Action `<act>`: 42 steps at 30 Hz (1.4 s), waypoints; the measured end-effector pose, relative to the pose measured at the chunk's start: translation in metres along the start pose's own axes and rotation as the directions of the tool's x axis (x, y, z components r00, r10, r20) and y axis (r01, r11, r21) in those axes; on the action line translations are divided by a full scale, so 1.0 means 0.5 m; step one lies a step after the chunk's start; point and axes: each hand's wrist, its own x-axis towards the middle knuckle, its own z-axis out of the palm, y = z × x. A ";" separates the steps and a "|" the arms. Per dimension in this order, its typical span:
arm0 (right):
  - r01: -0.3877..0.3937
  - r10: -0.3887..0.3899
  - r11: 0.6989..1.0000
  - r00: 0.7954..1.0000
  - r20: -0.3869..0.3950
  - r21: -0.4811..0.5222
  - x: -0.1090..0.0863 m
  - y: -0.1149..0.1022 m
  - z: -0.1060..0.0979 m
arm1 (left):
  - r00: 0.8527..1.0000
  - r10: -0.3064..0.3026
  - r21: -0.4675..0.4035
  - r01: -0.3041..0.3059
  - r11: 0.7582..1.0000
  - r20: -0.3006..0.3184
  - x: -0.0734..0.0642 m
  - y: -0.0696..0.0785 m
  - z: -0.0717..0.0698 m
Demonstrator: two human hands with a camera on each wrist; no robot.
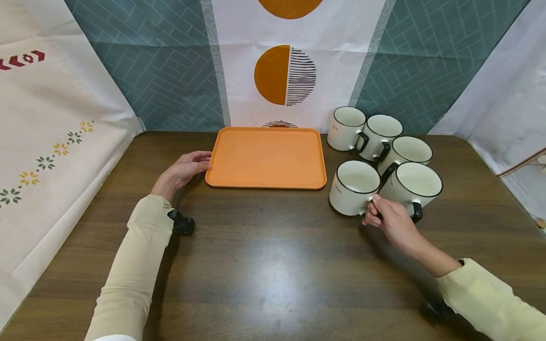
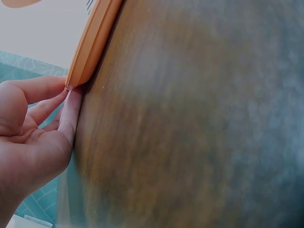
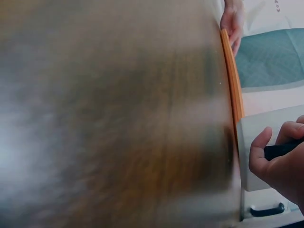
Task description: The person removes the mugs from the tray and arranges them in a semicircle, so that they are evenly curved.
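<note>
My left hand (image 1: pixel 186 166) is at the left end of an orange rectangular tray (image 1: pixel 266 158), thumb and fingertips at its rim. In the left wrist view, the thumb (image 2: pixel 72 109) meets the tray's lower edge and a finger meets its upper edge. My right hand (image 1: pixel 394 220) grips the black handle of a white mug (image 1: pixel 350 201) with a black rim, to the right of the tray. The right wrist view shows the fingers curled round the dark handle (image 3: pixel 280 150). That mug stands upright at the front left of a group of matching mugs.
Close behind and beside the held mug stand several similar mugs, including a ribbed front-right one (image 1: pixel 394 194) next to my right hand and a back-left one (image 1: pixel 343 135). The brown wooden table (image 1: pixel 256 260) ends at a patterned cloth backdrop (image 1: pixel 170 85), with white cloth at both sides.
</note>
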 end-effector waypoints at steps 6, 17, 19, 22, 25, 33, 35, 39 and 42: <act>0.006 -0.005 0.998 1.000 0.024 -0.058 -0.029 0.000 -0.021 | 1.000 0.003 -0.014 -0.002 1.000 0.009 -0.004 -0.001 0.002; 0.049 -0.047 0.999 0.997 0.059 -0.025 -0.073 0.001 -0.048 | 1.000 0.010 -0.009 -0.010 1.000 -0.011 -0.003 -0.002 -0.002; 0.048 -0.046 0.999 0.997 0.057 -0.026 -0.077 0.003 -0.050 | 1.000 0.009 -0.010 -0.009 1.000 -0.012 -0.004 -0.002 -0.001; 0.050 -0.049 0.998 0.998 0.051 -0.027 -0.082 0.004 -0.053 | 1.000 0.009 -0.010 -0.009 1.000 -0.010 -0.003 -0.003 -0.001; 0.055 -0.054 0.998 0.997 0.047 -0.028 -0.086 0.006 -0.056 | 1.000 0.014 -0.016 -0.014 1.000 -0.008 -0.001 -0.004 0.000; 0.089 -0.087 0.995 0.995 0.044 -0.038 -0.094 0.009 -0.065 | 0.994 0.103 -0.074 -0.102 0.992 0.020 -0.003 -0.008 -0.003; 0.085 -0.083 0.996 0.995 0.046 -0.039 -0.096 0.010 -0.066 | 0.995 0.098 -0.063 -0.097 0.993 0.015 -0.003 -0.008 -0.002; 0.030 -0.031 0.989 1.000 0.000 -0.142 -0.099 0.007 -0.068 | 0.999 0.047 -0.024 -0.047 0.999 -0.004 0.004 -0.008 0.000; -0.027 0.004 0.946 0.997 -0.072 -0.322 -0.104 0.003 -0.067 | 1.000 0.017 -0.021 -0.017 1.000 -0.008 0.008 -0.007 0.001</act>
